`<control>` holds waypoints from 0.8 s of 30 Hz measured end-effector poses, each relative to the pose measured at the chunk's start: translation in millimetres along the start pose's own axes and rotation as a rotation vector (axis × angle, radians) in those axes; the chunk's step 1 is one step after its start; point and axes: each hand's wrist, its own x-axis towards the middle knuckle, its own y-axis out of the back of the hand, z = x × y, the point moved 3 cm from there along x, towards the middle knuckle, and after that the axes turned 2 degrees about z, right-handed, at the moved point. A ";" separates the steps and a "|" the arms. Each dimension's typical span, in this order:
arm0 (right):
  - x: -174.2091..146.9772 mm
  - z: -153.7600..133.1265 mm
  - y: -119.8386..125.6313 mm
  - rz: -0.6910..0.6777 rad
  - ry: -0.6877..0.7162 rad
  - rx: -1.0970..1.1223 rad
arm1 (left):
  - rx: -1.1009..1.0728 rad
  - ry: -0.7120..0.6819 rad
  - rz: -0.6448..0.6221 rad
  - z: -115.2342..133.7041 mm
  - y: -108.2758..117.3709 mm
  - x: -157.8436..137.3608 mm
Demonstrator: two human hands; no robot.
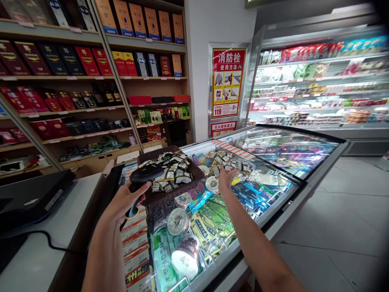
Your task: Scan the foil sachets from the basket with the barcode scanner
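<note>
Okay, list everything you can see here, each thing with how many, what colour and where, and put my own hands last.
barcode scanner: one, black, in the left hand, over the basket's near edge
wicker basket: one, dark brown, on the freezer's left end, full of small packets
small packets: many, black, white and gold, in the basket; a second heap lies on the glass beside it
chest freezer: one, glass-topped, centre, colourful frozen goods under the lid
boxed goods: many, red, dark and orange, on wooden shelves at left
open cooler: one, right rear, rows of mixed packages
fire hydrant poster: one, red, back wall
counter: one, white, lower left
left hand: holds the scanner
right hand: on the heap of packets on the glass
</note>
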 end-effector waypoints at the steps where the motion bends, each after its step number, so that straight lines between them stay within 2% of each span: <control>1: -6.1 1.2 -1.1 0.050 -0.058 0.007 | -0.003 0.003 0.017 -0.8 3.1 -0.4; 3: -18.8 -2.3 -5.4 0.061 -0.099 0.030 | -0.012 -0.002 0.044 -2.6 8.4 -0.9; 7: -42.2 -26.4 -19.1 -0.125 0.101 0.026 | -0.037 -0.042 0.096 -6.7 15.5 0.5; 10: -56.7 -44.3 -33.8 -0.244 0.233 0.012 | -0.027 -0.014 0.114 -10.1 19.3 1.3; 13: -68.3 -60.5 -56.0 -0.369 0.341 -0.033 | -0.039 0.006 0.114 -10.6 22.4 -0.3; 16: -78.1 -75.4 -82.5 -0.505 0.393 -0.113 | -0.037 -0.008 0.107 -9.0 24.4 -3.0; 19: -85.2 -87.0 -106.9 -0.618 0.343 -0.213 | -0.028 -0.025 0.111 -8.2 25.1 -3.8; 24: -86.8 -94.9 -131.7 -0.664 0.067 -0.216 | -0.021 -0.039 0.099 -9.8 24.8 -1.5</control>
